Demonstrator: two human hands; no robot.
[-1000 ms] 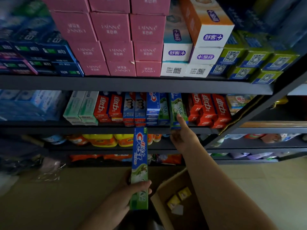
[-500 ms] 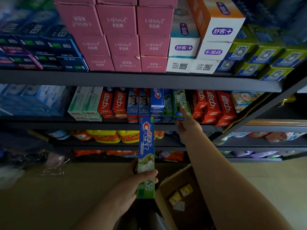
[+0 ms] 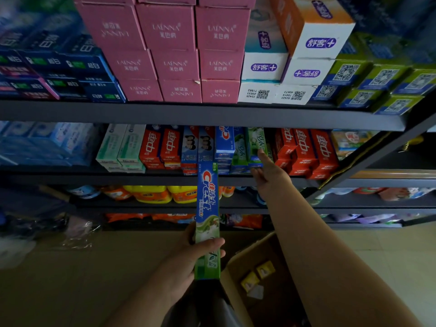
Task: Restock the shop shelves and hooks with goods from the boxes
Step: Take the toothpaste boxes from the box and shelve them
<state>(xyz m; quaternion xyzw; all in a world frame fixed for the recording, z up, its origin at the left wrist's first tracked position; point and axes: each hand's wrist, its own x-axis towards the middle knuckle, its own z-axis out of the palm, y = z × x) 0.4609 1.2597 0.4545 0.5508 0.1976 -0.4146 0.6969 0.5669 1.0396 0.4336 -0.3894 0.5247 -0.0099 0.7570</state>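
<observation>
The person stands before a dark metal rack, and everything here turns on the middle shelf (image 3: 165,179), the one packed with toothpaste cartons. The left hand (image 3: 188,263) grips a long blue-and-green toothpaste box (image 3: 207,218) by its lower end, thumb across the front and the other fingers wrapped behind, so the box stands nearly upright with its top end just reaching the front lip of that shelf. Held low like this, the free end can be steered into a slot without the hand getting in the way.

The right hand (image 3: 269,175) reaches up to the same shelf, fingers straight and relaxed, gripping nothing; the forefinger touches a green carton (image 3: 256,145) standing among the blue cartons (image 3: 224,142). I judge it is pushing or steadying that row to make or mark a gap for the matching box, since the green cartons look like the same kind. Red cartons (image 3: 304,149) stand just to the right of that spot on the shelf.

Below the shelf, on the floor, an open cardboard box (image 3: 238,260) sits under the right forearm with a few small yellow packets (image 3: 265,269) lying in it, close by for the next item.

The box is not yet shelved; sliding it in beside the green cartons seems the next move.
</observation>
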